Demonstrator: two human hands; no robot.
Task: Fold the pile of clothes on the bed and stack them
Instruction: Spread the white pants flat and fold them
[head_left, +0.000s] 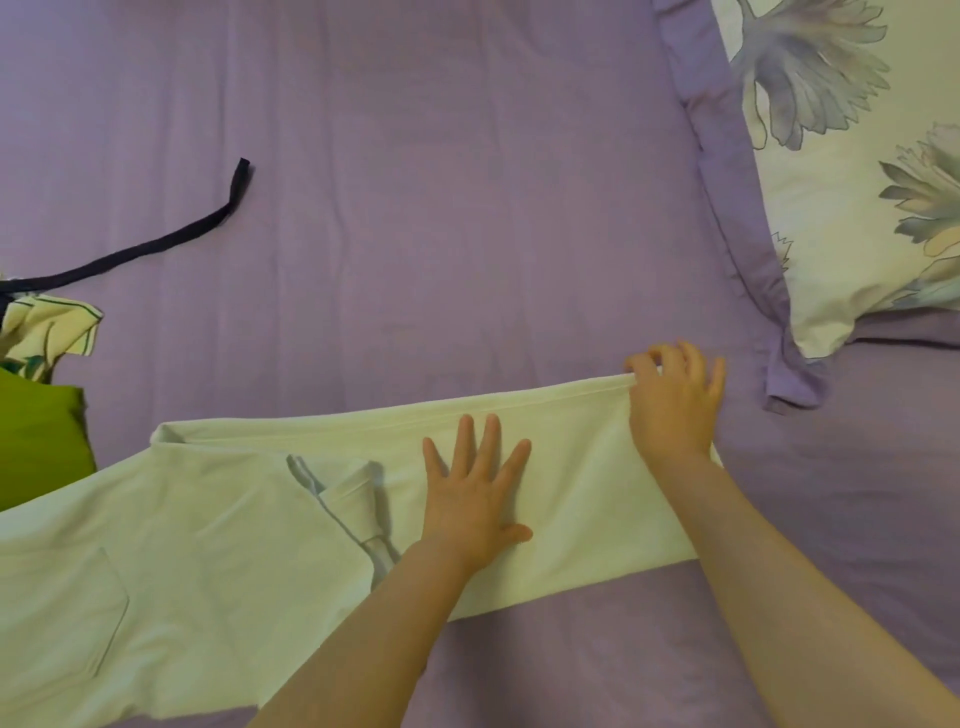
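At 9 o'clock, at the left edge of the bed, lies the remaining pile: a green garment, a patterned cream garment above it, and a dark strap running out toward 10 o'clock. A white shirt lies flat across the purple sheet from 8 o'clock to 3 o'clock, chest pocket at 8 o'clock. Just right of its collar my left hand rests palm down on the shirt at 6 o'clock, fingers straight and spread. At 3 o'clock my right hand pinches the shirt's hem corner between thumb and curled fingers. A floral pillow lies at 2 o'clock, apart from the shirt.
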